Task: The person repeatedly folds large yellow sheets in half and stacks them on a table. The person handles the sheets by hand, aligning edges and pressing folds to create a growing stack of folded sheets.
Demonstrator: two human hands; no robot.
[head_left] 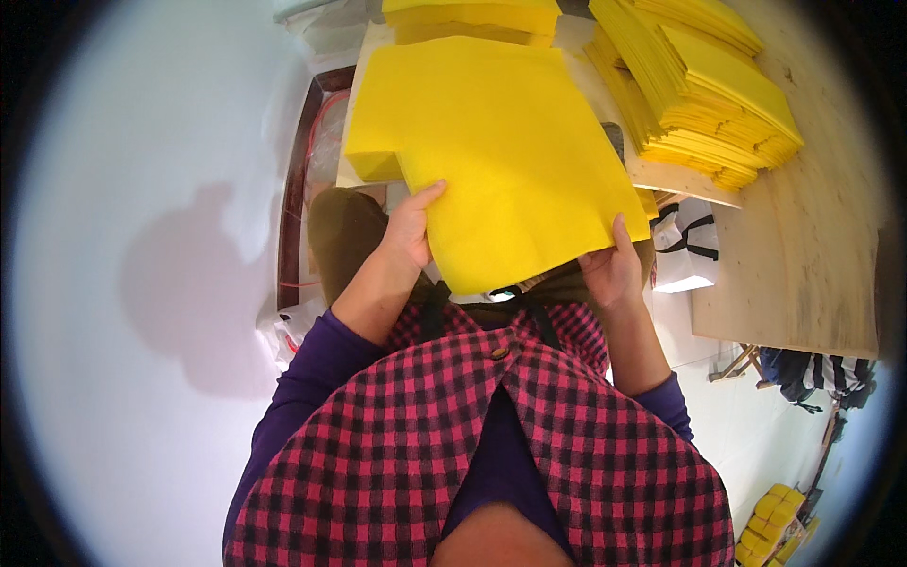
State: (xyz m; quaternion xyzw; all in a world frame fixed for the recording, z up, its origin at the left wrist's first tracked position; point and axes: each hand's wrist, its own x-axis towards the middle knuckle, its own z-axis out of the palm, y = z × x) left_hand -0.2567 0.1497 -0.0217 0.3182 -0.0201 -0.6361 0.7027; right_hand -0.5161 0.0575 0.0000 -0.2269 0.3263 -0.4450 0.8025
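A large yellow sheet [515,161], soft and felt-like, spreads in front of me with its near end over my lap. My left hand [413,225] grips its left edge, thumb on top and fingers underneath. Near the right corner, my right hand [614,269] pinches the sheet the same way, with its fingers partly hidden below. Under the sheet's far left part shows the side of a yellow stack [378,167]. I cannot tell whether the sheet is one layer or several.
Another yellow stack [472,21] stands behind the sheet. Tall, uneven piles of folded yellow pieces [699,90] rest at the right on the wooden table [803,274]. A white bag with black handles [687,244] is below the table edge. A pale wall [142,189] rises at the left.
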